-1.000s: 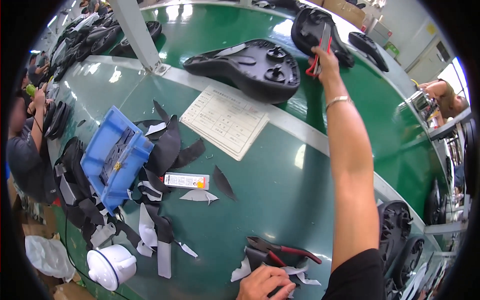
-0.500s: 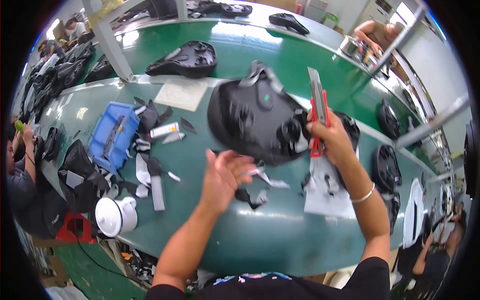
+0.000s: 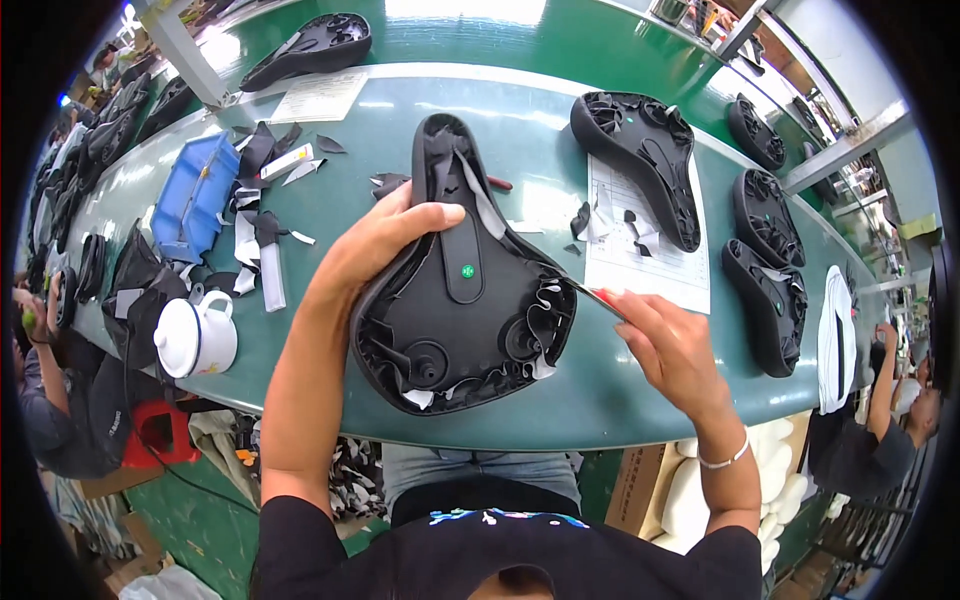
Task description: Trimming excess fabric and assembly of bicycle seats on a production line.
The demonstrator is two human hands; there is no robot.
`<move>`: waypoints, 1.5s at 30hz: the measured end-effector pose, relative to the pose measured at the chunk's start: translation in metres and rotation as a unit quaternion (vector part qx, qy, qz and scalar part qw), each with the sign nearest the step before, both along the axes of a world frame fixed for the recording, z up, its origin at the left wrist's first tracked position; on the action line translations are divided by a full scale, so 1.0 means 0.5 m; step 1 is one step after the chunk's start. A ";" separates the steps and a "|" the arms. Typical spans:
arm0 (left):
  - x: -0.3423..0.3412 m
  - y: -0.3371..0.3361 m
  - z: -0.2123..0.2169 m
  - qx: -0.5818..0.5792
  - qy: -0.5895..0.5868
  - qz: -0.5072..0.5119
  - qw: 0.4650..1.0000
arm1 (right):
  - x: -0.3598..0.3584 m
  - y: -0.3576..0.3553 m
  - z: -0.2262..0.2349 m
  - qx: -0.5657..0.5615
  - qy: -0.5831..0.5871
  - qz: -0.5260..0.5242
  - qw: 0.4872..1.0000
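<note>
A black bicycle saddle [image 3: 465, 330], underside up, lies in front of me with its narrow nose pointing away. My left hand [image 3: 405, 225] grips it near the nose, thumb on the underside and the other fingers hidden. Gathered black and whitish cover material lines its inner rim. My right hand [image 3: 665, 345] is closed round a red utility knife [image 3: 606, 299], mostly hidden by the fingers. The knife's blade meets the cover edge on the saddle's right side.
Another saddle [image 3: 645, 150] rests on a printed sheet [image 3: 660, 275] among scraps. More saddles [image 3: 765, 300] lie further right. On the left are a blue bin [image 3: 195, 195], a white lidded mug [image 3: 197, 338] and cut scraps [image 3: 265, 150]. A metal post [image 3: 185, 55] stands behind.
The blurred saddle has turned nose-away and come nearer me. My left hand, open before, now grips it. The right hand has lowered the knife to the saddle's edge. The view has tilted down.
</note>
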State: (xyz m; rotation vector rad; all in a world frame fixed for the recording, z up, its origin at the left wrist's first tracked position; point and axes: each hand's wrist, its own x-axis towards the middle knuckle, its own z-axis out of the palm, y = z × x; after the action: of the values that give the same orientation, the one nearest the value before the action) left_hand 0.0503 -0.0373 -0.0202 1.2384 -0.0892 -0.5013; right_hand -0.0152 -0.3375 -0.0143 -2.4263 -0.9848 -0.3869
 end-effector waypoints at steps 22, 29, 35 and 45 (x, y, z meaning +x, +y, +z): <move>-0.217 0.004 -0.027 0.080 -0.001 0.320 0.944 | -0.128 0.072 -0.051 0.241 0.197 -0.146 0.939; -0.254 0.033 -0.102 0.124 -0.081 0.443 0.884 | 0.017 0.095 -0.027 0.324 0.289 -0.152 0.888; -0.187 -0.037 0.011 0.526 -0.435 0.125 0.720 | -0.024 0.118 -0.004 0.387 0.350 -0.097 0.847; -0.098 -0.081 -0.034 0.410 -0.411 0.014 0.814 | -0.030 0.027 -0.021 -0.083 0.129 -0.021 0.988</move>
State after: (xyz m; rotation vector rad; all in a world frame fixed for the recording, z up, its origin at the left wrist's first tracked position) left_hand 0.0014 -0.0776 -0.0371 2.2486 -0.6427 0.1051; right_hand -0.0300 -0.3242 -0.0248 -2.5675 -0.8823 -0.0011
